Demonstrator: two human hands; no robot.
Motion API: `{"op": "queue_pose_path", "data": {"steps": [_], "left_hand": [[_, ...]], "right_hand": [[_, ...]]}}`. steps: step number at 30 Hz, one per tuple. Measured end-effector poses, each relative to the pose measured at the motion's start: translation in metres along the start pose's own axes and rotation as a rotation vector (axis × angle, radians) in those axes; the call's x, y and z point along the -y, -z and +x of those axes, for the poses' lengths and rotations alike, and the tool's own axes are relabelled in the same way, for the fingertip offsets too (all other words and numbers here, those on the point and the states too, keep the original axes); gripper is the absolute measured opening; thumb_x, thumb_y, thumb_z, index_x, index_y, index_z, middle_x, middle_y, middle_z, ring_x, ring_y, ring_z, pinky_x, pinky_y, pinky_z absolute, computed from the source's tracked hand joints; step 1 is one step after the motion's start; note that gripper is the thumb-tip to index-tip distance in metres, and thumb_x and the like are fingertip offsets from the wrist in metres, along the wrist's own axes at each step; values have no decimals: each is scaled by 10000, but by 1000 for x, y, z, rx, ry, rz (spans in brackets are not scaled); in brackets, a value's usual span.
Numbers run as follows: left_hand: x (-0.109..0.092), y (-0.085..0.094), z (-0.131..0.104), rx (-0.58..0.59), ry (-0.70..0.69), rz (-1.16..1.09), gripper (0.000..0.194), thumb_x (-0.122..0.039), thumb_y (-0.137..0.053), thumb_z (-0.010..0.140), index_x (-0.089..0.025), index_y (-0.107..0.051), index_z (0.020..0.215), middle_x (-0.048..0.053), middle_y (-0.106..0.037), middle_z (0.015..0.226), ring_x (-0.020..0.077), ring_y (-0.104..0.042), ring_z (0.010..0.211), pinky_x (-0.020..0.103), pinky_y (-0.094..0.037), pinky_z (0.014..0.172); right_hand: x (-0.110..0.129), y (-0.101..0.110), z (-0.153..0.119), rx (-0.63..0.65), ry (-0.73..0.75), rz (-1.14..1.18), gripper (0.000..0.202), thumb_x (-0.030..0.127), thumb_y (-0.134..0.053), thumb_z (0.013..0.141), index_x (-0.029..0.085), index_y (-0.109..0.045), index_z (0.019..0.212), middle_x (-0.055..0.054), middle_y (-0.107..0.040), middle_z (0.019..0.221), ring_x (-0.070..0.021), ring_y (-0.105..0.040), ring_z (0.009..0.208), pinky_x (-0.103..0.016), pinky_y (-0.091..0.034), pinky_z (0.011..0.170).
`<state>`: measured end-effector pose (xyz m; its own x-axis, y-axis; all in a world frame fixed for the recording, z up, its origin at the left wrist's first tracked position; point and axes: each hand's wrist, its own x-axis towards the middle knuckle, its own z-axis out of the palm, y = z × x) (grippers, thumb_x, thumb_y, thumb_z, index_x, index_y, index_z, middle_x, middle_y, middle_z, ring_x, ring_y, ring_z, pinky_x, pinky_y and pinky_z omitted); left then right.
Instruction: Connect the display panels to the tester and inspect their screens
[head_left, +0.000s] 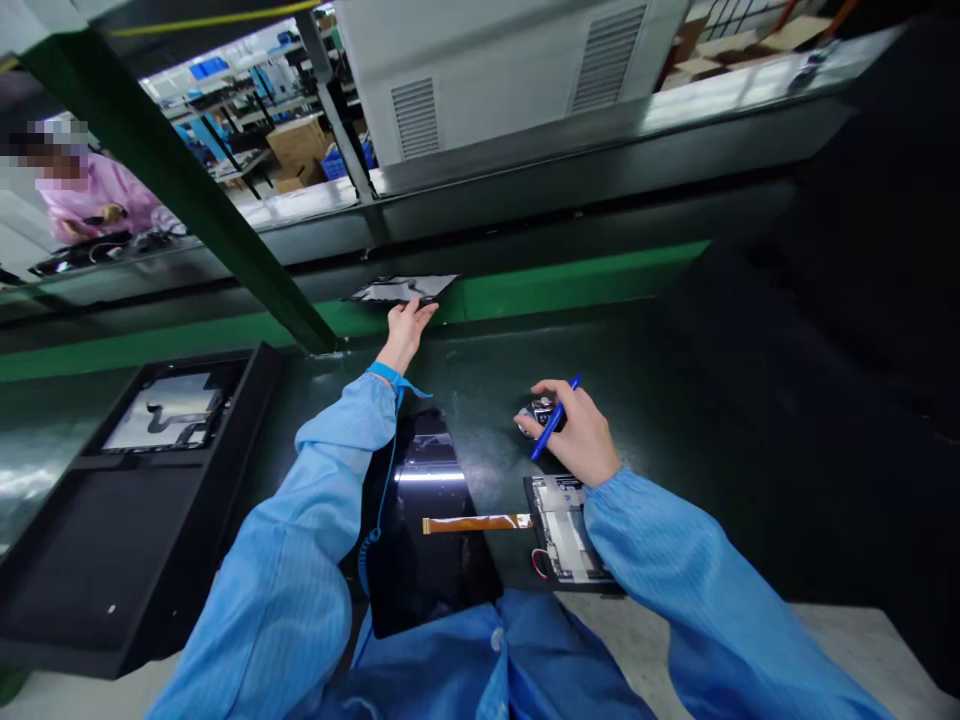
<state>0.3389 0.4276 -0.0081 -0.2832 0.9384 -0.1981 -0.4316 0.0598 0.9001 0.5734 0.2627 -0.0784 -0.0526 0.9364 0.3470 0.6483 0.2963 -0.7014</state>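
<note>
My left hand (406, 333) reaches forward and pinches the near edge of a thin flat panel (397, 290) with a silvery back and dark border, tilted over the green ledge. A blue wrist strap (390, 375) with a coiled cord circles that wrist. My right hand (577, 430) is closed around a blue pen (555, 420). Small shiny metal thing (538, 410) shows by its fingers; whether they touch it I cannot tell. Below lies an opened tablet-like device (566, 530), partly under my right sleeve, with an orange flex cable (476, 523) stretching left over a dark glass panel (431, 540).
At left stands a black tray (105, 540) with another silvery-backed panel (165, 410) in its far compartment. A green post (187, 190) rises beside it. Along the back runs a dark conveyor-like ledge (487, 220). Beyond it, a person in pink (97, 195) sits at far left.
</note>
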Motion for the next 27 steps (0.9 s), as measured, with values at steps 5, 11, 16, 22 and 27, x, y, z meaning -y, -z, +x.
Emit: {"op": "queue_pose_path", "data": {"steps": [5, 11, 16, 22, 27], "left_hand": [[-17, 16, -35, 237, 160, 93, 134, 40, -514, 891, -23, -614, 953, 202, -725, 918, 253, -771, 935, 389, -573, 979], [-52, 121, -163, 704, -134, 946, 369, -305, -561, 987, -187, -640, 1328, 134, -705, 1318, 278, -698, 1173, 485, -533, 1058], [-19, 190, -267, 824, -232, 1453, 495, -333, -452, 1036, -301, -436, 1529, 82, -437, 1612, 251, -449, 1459, 477, -435, 1166], [64, 201, -316, 575, -638, 1628, 1063, -381, -715, 883, -75, -20, 1627, 335, -303, 1606, 413, -238, 1522, 652, -364, 1159], [87, 218, -319, 369, -905, 1404, 778, 1, -549, 908, -217, -280, 1604, 222, -379, 1612, 337, -369, 1486, 601, -358, 1187]], "right_hand": [[-2, 8, -1, 83, -12, 30, 470, 245, -761, 709, 263, -616, 1156, -69, -651, 1009, -294, -641, 957, -419, -538, 829], [-1, 8, 5, 97, -56, 12, 432, 325, -785, 765, 251, -627, 1160, -80, -677, 1034, -309, -647, 977, -474, -528, 893], [24, 15, -18, -144, 28, -142, 492, 370, -776, 825, 218, -581, 1250, -120, -660, 1088, -317, -625, 984, -462, -525, 855], [56, -1, -82, 535, 366, -98, 442, 309, -789, 838, 233, -596, 1229, -71, -727, 1080, -244, -712, 834, -326, -544, 665], [60, 1, -82, 475, 207, 115, 155, 236, -653, 942, 228, -645, 1096, -15, -707, 876, -151, -650, 662, -260, -498, 623]]}}
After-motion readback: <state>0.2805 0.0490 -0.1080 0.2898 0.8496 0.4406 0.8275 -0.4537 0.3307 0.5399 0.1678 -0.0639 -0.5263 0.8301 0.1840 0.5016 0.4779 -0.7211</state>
